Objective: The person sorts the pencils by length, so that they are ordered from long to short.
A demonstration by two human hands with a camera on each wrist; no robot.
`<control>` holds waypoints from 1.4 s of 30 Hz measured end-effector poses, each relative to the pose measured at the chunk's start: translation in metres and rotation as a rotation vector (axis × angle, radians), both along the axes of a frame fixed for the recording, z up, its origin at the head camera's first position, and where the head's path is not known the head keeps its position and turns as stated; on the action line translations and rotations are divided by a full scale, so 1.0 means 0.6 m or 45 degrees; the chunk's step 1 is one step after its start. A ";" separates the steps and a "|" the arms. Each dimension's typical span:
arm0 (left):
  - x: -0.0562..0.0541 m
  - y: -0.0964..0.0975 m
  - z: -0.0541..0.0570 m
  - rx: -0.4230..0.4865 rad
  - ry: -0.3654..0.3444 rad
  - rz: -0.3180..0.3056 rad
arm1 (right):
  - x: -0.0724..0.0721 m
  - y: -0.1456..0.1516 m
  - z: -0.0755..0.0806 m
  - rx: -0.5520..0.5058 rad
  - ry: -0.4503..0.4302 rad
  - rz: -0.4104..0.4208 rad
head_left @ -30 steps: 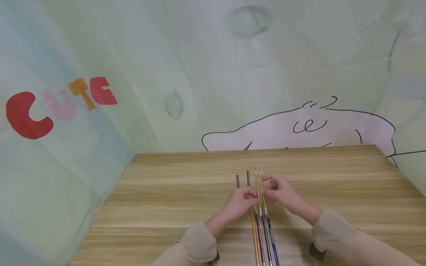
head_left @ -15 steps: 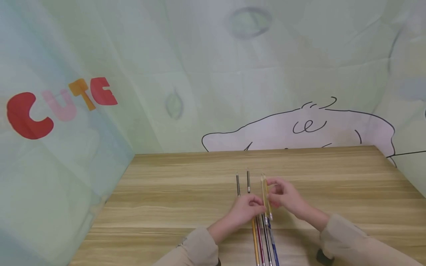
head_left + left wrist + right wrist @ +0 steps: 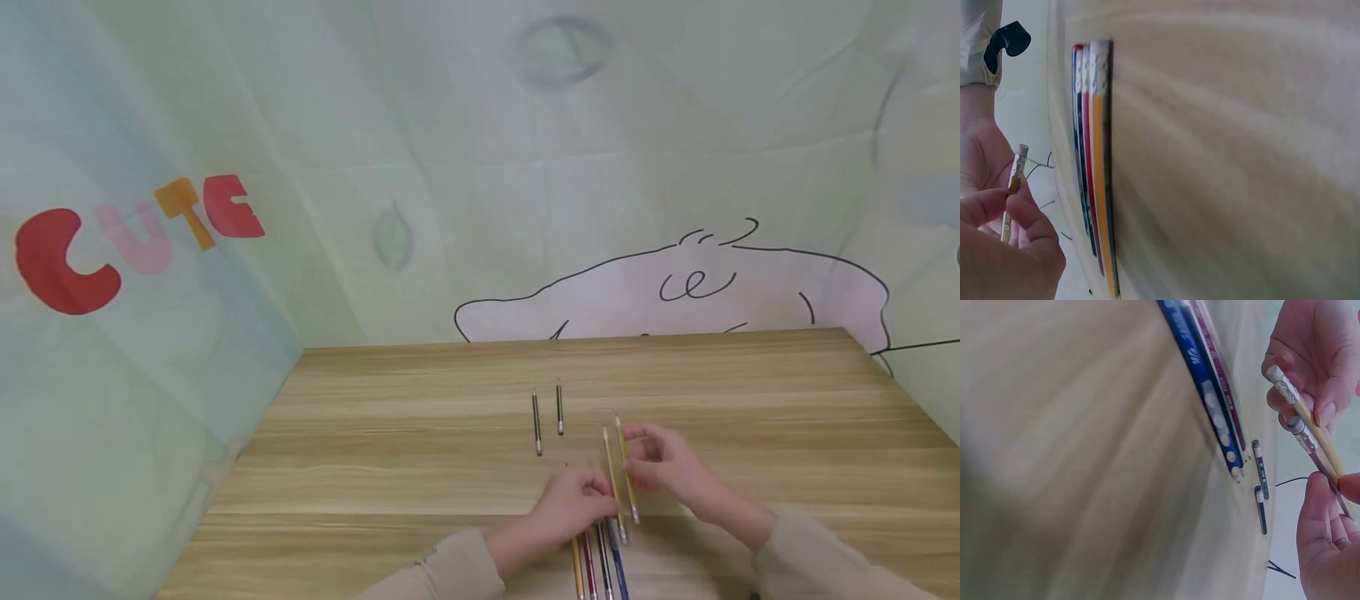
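My left hand (image 3: 573, 504) pinches a yellow pencil (image 3: 611, 460) between thumb and fingertips, close to its eraser end. Just right of it, my right hand (image 3: 663, 465) pinches a second yellow pencil (image 3: 626, 467), held almost parallel. Both points face away from me. In the right wrist view, the two white-tipped eraser ends lie near each other. Beneath the left hand, an orange pencil (image 3: 1102, 162), a dark red pencil (image 3: 1091, 144), a black pencil (image 3: 605, 562) and a blue pencil (image 3: 618, 571) lie side by side; the left hand hides their far ends in the head view.
Two short black pencils lie farther back on the wooden table (image 3: 375, 450): a left one (image 3: 536, 423) and a right one (image 3: 559, 408). A printed cloth backdrop (image 3: 337, 208) rises behind the table's far edge and along its left side.
Both hands have moved toward me and to the right with the yellow pencils, which now stand farther apart. The left short black pencil, partly covered before, shows in full.
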State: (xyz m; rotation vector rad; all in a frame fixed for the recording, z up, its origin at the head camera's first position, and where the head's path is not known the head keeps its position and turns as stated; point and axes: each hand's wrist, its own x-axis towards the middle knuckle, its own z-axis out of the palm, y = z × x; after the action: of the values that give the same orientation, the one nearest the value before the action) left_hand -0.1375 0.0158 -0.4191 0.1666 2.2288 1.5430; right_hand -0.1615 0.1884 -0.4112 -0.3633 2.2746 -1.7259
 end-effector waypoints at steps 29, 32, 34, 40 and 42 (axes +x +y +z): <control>0.058 0.025 -0.023 -0.205 0.156 -0.077 | 0.045 0.030 -0.043 -0.012 -0.103 0.072; 0.061 0.025 -0.024 -0.203 0.175 -0.085 | 0.048 0.031 -0.046 -0.015 -0.106 0.082; 0.062 0.024 -0.025 -0.206 0.183 -0.094 | 0.049 0.032 -0.049 -0.011 -0.109 0.080; 0.062 0.025 -0.027 -0.213 0.204 -0.105 | 0.052 0.033 -0.052 -0.004 -0.126 0.071; 0.062 0.025 -0.028 -0.222 0.201 -0.101 | 0.053 0.034 -0.052 -0.004 -0.130 0.073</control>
State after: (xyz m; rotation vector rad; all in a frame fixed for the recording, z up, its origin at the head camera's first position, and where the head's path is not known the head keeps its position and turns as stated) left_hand -0.1002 0.0309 -0.4360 0.3312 2.4342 1.3279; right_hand -0.1295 0.2085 -0.4425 -0.3300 2.1693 -1.6810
